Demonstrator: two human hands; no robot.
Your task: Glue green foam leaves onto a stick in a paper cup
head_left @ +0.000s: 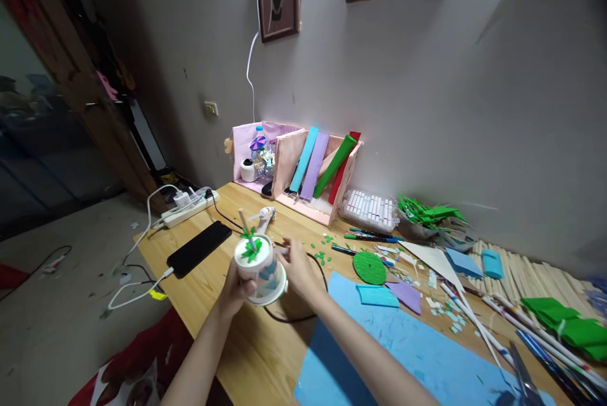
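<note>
A white cup-shaped craft piece [265, 282], with a wider white rim at its base and blue-green shapes on its side, is held above the near left of the table. From its flat white top rises a thin stick [244, 221] ringed with green paper leaves [251, 249]. My left hand [236, 286] wraps round the piece's left side, thumb at the front. Against its right side is my right hand [296, 264], fingers closed at a small pale part by the wall; what exactly they pinch is partly hidden. Just behind the piece stands a small white object [265, 219].
A black phone [199, 248] and a white power strip [190, 210] lie left. Behind are a pink cardboard organizer [303, 207] and a marker box [370, 210]. To the right: a green disc [370, 267], a blue sheet [370, 355], paper scraps and scissors [524, 377].
</note>
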